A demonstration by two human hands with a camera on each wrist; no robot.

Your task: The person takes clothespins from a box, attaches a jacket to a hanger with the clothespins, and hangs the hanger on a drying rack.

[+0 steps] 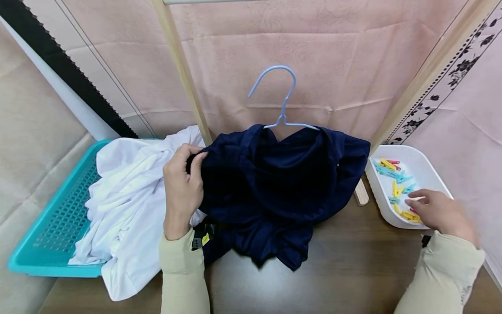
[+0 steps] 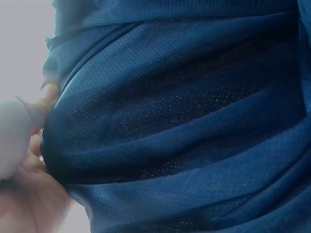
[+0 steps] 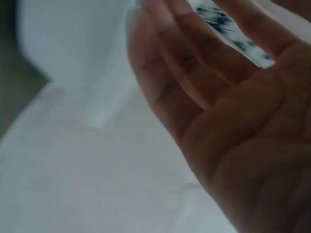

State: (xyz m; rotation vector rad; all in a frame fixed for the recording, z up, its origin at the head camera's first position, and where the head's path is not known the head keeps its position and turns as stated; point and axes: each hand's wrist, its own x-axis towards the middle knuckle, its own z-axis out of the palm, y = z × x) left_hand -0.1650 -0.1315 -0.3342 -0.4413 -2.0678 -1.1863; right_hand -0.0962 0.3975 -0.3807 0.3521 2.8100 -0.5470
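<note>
A navy shirt (image 1: pixel 290 183) sits on a light blue wire hanger (image 1: pixel 289 93), whose hook stands up against the pink cloth behind. My left hand (image 1: pixel 183 181) pinches the shirt's left shoulder between thumb and fingers; in the left wrist view its dark mesh fabric (image 2: pixel 165 121) fills most of the picture. Over the front part of a white basin (image 1: pixel 408 152) is my right hand (image 1: pixel 441 213), fingers loosely bent above small plastic clothespins (image 1: pixel 398 189) in yellow, blue and red. The right wrist view shows the right hand's palm and fingers (image 3: pixel 194 73) with nothing held.
At the left, a teal basket (image 1: pixel 59 233) holds white clothing (image 1: pixel 133 200) that spills over its front edge. Wooden posts (image 1: pixel 182 69) rise on both sides of the hanger, and a wooden foot (image 1: pixel 361 193) lies beside the basin. The brown table (image 1: pixel 345 270) lies underneath.
</note>
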